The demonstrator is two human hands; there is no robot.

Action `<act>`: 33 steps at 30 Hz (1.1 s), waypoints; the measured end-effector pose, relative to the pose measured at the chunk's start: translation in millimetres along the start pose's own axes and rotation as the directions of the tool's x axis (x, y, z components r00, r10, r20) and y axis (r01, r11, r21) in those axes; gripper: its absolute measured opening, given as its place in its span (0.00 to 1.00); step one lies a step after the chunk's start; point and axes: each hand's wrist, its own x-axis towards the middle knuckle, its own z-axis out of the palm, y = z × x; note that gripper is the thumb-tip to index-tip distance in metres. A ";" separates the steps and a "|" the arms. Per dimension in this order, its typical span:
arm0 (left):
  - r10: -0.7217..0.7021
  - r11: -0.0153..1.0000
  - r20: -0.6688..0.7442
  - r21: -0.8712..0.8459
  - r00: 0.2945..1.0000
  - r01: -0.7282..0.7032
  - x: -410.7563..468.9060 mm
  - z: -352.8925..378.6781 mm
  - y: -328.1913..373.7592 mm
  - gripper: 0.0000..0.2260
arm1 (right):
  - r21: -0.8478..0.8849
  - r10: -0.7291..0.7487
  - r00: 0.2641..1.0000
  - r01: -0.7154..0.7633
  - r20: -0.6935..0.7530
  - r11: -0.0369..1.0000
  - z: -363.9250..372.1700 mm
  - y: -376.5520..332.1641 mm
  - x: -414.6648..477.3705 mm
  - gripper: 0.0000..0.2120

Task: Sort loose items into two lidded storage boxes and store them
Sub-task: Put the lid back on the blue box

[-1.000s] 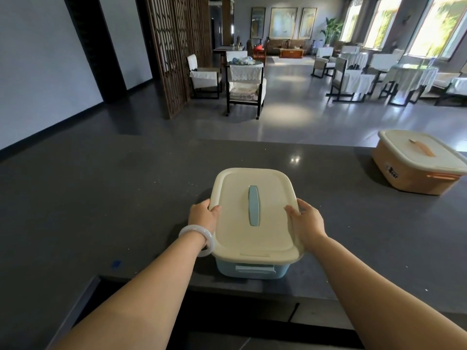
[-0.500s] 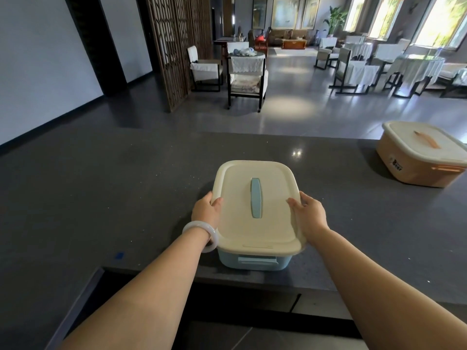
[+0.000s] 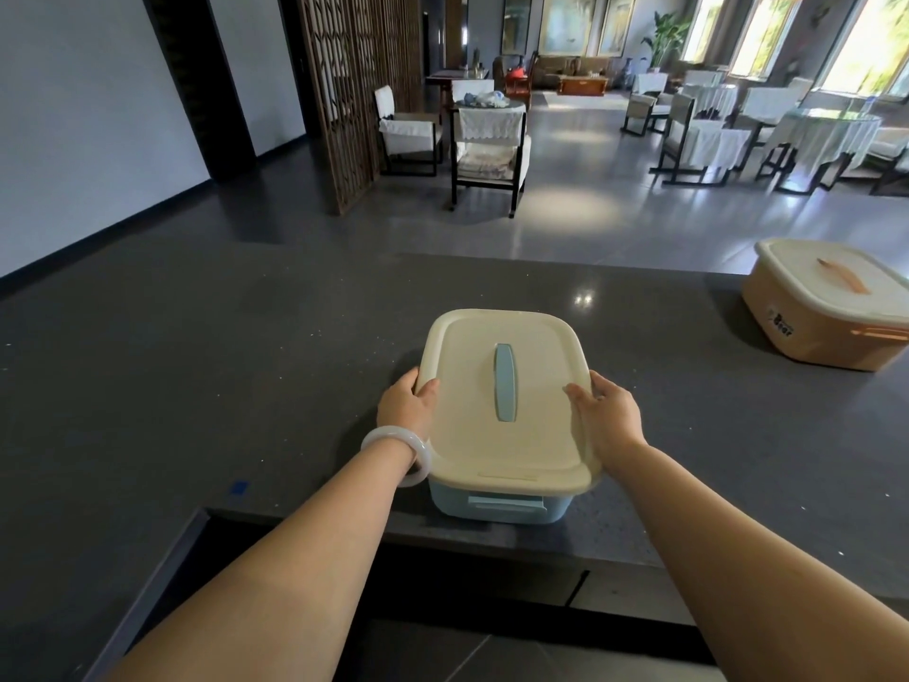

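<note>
On the far left of the dark counter (image 3: 196, 386) a small blue mark (image 3: 239, 487) sits near the front edge, and its gap to the box is the same as a second ago. The left forearm reaches in from the lower left with a white bracelet (image 3: 398, 452) on the wrist, touching the box's left side. The left hand (image 3: 406, 408) clamps the left edge of the cream lid (image 3: 467, 435). Its thumb lies on top and its fingers curl down over the rim, where their tips are hidden, the same hold as before. The blue box (image 3: 497, 507) stands upright on the counter, just behind the front edge and straight ahead of the person. It has not slid since the earlier frames. It only sits a little higher in view than a second ago, because the camera has tipped. The lid lies flat and shut on the box, with its blue handle (image 3: 504, 381) running front to back down the middle. The right hand (image 3: 607, 413) grips the lid's right edge like the left, thumb on top and fingers wrapped over the side. It has kept its place too. Well apart, at the far right of the counter, the orange box (image 3: 826, 337) rests with a second lid (image 3: 797, 270) closed on it, untouched and unmoved. Beyond the counter stand chairs (image 3: 489, 155) on a grey floor.
</note>
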 end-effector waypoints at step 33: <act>0.761 0.469 0.231 0.450 0.606 -0.760 -77.7 1.7 -58.0 0.25 | -0.362 -0.669 0.680 0.730 0.302 0.579 -10.7 27.6 -112.4 0.25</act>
